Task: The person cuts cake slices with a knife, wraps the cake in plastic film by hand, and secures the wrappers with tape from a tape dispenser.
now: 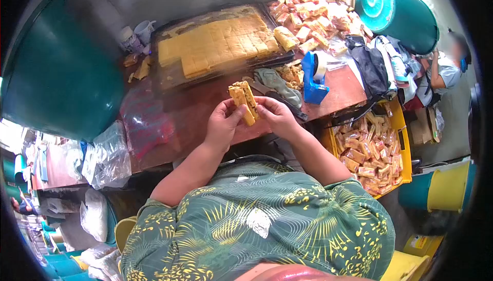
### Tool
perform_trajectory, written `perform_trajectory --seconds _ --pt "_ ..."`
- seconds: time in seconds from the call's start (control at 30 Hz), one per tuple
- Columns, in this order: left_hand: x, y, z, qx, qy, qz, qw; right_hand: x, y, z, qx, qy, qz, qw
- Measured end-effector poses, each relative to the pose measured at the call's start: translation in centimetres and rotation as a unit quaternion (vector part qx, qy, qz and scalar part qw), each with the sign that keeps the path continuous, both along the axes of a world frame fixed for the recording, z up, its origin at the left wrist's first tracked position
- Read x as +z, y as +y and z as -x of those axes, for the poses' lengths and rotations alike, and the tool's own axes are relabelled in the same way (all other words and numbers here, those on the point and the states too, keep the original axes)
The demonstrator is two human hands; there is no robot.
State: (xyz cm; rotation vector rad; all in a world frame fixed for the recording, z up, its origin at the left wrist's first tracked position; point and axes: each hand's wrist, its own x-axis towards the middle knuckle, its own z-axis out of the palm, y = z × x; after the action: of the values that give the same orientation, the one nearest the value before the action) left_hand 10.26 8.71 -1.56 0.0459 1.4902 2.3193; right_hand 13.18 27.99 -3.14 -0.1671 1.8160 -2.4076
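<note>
Between my hands, above the table's front edge, are two pieces of yellow cake (240,101) with browned edges, side by side. My left hand (224,120) is closed on the left piece, thumb across its front. Fingers of my right hand (276,117) grip the other piece from the right. Beyond them, a large slab of yellow cake (221,42) lies scored into pieces on a dark baking tray (169,82), with part of the slab gone. A grey cloth (280,87) and a blue tape dispenser (313,83) are to the right of my hands.
Wrapped cake pieces (313,16) are heaped at the back right. More wrapped pieces fill a yellow crate (403,142) beside the table. Clear plastic bags (146,119) lie on the left, near a big green tub (61,70). Another person (446,70) is at the far right.
</note>
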Motion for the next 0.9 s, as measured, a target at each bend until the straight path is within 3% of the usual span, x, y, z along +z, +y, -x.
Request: perform_trajectory --seconds 0.5,0.9 --pt "-1.8 0.5 -0.1 0.046 0.144 0.138 0.979 -2.9 1.1 1.1 -0.005 0.004 0.069 0.998" --pt "-2.0 1.5 0.1 0.054 0.16 0.096 0.981 -3.0 1.6 1.4 -0.028 -0.021 0.041 0.999"
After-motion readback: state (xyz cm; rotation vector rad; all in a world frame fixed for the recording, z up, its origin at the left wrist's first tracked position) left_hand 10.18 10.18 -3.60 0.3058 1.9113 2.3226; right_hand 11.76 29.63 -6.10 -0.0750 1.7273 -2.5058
